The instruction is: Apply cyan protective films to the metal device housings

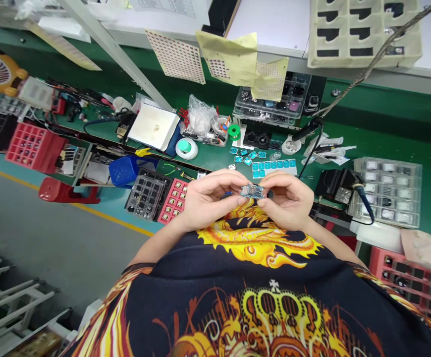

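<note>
Between my two hands is a small circuit board [252,191] with metal parts on its face and blue-green edges. My left hand [215,196] pinches its left end between thumb and fingers. The right end is pinched the same way by my right hand [288,197]. Both hands are held in front of my chest, at the bench's near edge. Just beyond them lies a white sheet with rows of teal pieces [275,167]. Several loose teal pieces [248,157] are scattered to the left of that sheet.
A green solder spool [234,132] and a white bottle with a green cap [186,148] stand behind my left hand. Pink trays [174,201] are at left and right. A clear compartment box [386,191] is on the right. A cable [367,69] hangs overhead.
</note>
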### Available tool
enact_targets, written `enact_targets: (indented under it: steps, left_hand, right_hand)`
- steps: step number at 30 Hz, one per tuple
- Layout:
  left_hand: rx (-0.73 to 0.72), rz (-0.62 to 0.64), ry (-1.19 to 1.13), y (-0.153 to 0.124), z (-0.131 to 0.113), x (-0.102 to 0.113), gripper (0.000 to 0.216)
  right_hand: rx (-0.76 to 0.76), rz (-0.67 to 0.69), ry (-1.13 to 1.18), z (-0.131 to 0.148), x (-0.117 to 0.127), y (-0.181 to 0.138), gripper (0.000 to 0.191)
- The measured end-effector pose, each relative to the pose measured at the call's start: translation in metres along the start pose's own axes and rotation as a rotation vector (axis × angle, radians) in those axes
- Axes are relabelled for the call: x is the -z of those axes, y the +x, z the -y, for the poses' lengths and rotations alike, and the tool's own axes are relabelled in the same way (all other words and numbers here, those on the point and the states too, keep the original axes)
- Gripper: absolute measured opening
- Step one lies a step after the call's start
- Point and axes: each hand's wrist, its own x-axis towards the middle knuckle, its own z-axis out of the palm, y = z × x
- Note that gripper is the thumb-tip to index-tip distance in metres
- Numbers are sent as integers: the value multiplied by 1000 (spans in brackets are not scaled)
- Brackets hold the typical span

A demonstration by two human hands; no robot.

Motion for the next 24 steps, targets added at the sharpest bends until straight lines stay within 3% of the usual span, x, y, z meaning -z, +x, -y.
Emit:
enact_targets:
  steps: [24]
  left_hand:
    - [70, 31, -15, -2, 7, 2, 33]
  right_hand:
    - [8, -16, -42, 0, 1, 0, 33]
